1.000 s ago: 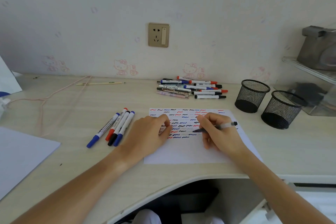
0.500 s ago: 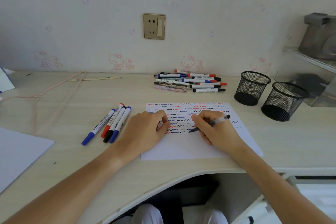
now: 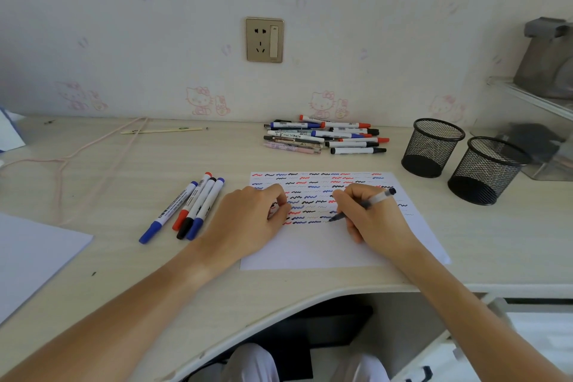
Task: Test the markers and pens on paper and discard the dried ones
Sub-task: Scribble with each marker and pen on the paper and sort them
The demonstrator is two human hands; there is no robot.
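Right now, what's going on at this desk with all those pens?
A person is trying out pens. The right hand holds a pen with its tip on the paper, which is already covered in red, blue and black squiggles. The left hand rests on the paper. Four markers lie to the left, a pile waits at the back, and two mesh cups stand at the right.

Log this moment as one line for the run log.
right hand: writing with clear-barrelled pen | left hand: steadying white scribbled paper sheet | stage: testing

Matt white paper (image 3: 310,251), pale wood-grain desk (image 3: 186,158), black wire-mesh cups (image 3: 432,149), clear plastic pen (image 3: 376,198)
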